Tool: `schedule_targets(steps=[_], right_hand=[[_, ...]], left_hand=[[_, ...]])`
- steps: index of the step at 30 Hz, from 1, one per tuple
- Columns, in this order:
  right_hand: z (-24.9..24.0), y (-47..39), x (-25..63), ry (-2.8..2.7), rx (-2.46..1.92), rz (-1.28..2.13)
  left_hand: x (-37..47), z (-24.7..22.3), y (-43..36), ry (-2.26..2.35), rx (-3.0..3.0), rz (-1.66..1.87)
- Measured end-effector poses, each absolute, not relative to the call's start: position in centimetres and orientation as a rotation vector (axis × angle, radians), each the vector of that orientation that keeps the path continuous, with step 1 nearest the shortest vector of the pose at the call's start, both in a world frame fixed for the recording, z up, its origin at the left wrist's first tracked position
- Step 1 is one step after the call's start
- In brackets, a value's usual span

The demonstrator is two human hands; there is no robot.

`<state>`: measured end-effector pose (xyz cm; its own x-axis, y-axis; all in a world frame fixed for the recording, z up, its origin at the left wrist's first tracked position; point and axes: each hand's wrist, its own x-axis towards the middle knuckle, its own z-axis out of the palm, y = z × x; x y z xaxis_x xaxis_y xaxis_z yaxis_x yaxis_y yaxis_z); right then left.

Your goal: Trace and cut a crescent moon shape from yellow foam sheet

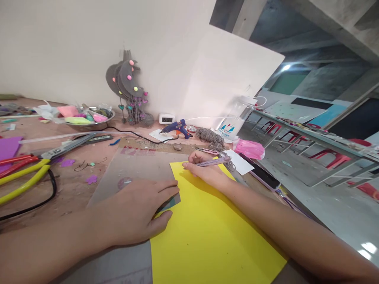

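- Head view, clock directions taken about the middle of the yellow sheet [213, 221], 12 o'clock pointing away from the person. The sheet lies flat at the front of the work surface, over a grey board [148, 161].
- Right hand [201, 165]: at 12 o'clock, over the far end of the sheet. Thumb and fingers are closed around a pen [217, 161]. Contact between pen tip and sheet cannot be determined.
- Left hand [145, 201]: at 10 o'clock, palm down, fingers extended, thumb spread apart. The fingers reach the sheet's left edge and partly cover a grey-green piece [173, 202].
- Metal bowl [91, 125], filled with coloured lumps: 10 o'clock, well apart from the sheet.
- Scissors [72, 146]: 10 o'clock, blades pointing toward 12 o'clock, red and yellow handles at the near end.
- Blue glue gun [177, 127]: 11 o'clock, just beside the digital clock [166, 118].
- Grey yarn bundle [211, 137]: 12 o'clock, beyond the right hand.
- Clear plastic jug [237, 118]: 1 o'clock, behind the pink plastic bag [250, 149].
- Smartphone [263, 174]: 2 o'clock, near the white paper [241, 162].
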<state>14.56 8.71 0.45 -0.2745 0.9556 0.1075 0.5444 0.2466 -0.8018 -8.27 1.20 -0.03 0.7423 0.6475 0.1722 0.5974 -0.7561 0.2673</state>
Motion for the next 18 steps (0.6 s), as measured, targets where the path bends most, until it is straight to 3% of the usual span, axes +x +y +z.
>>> schedule_targets(steps=[6, 18], right_hand=[[-0.12, 9.54, 14.13, -1.937, -1.35, 0.703], [-0.53, 9.71, 14.24, -1.944, -1.375, 0.713]], left_hand=[[-8.08, 0.04, 1.23, 1.036, 2.773, 0.306], [-8.26, -0.13, 1.3, 1.031, 2.773, 0.314]])
